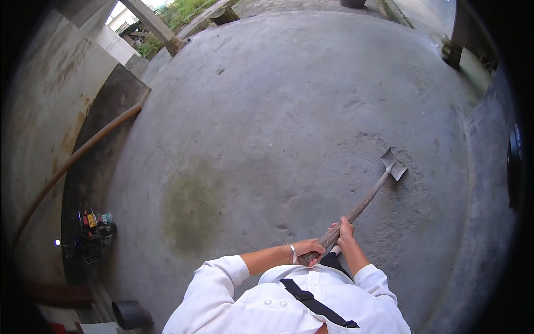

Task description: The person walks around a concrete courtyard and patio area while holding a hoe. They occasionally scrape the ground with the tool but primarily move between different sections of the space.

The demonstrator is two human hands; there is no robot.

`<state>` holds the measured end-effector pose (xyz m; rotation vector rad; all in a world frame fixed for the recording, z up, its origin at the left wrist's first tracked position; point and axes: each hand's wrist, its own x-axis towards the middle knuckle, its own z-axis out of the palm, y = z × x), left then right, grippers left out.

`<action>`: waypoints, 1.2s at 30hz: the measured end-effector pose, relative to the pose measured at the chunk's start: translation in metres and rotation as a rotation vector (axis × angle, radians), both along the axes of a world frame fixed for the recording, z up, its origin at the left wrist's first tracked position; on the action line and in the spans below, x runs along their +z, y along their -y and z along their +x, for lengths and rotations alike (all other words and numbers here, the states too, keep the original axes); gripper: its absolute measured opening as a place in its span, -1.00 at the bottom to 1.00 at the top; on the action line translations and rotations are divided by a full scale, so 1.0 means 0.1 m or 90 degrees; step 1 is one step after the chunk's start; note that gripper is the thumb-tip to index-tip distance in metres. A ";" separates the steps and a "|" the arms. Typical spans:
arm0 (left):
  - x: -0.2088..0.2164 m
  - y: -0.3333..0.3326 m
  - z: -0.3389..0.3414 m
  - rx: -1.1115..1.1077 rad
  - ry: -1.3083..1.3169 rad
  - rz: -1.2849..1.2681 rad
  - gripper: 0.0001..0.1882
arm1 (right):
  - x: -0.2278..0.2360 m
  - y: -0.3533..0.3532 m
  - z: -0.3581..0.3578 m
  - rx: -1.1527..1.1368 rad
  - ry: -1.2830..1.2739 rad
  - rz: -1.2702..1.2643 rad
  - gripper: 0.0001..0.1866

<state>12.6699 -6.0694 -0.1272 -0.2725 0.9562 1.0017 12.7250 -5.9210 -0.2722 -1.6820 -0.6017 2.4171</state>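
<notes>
A shovel [364, 202] with a worn wooden handle slants away from my body toward the right. Its small metal blade [396, 168] is at the concrete floor, over a rough, pitted patch. My left hand [312, 249], with a silver bangle on the wrist, is closed round the butt end of the handle. Farther up the shaft, my right hand [345, 229] grips it too, with the thumb side upward. Whether the blade presses on the floor or hovers just above it, I cannot tell.
A greenish stain [193, 203] marks the concrete floor [289, 111]. Along the left wall leans a long brown pole [92, 142], with a motorbike [95, 231] below it. A dark round bucket [132, 315] stands at the lower left. A pillar [150, 25] rises at the far left.
</notes>
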 end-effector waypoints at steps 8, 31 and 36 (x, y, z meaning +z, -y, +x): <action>0.52 0.33 -0.34 -0.024 0.001 -0.084 -0.67 | -0.32 0.04 -0.21 -0.017 -0.023 -0.069 -0.89; 0.40 -0.10 0.25 -0.011 -0.090 -0.088 -0.52 | -0.01 -0.47 0.04 0.016 -0.002 -0.015 -0.87; 0.68 0.05 0.18 -0.073 -0.175 -0.107 -0.54 | 0.09 -0.02 0.04 0.002 -0.014 -0.019 -0.87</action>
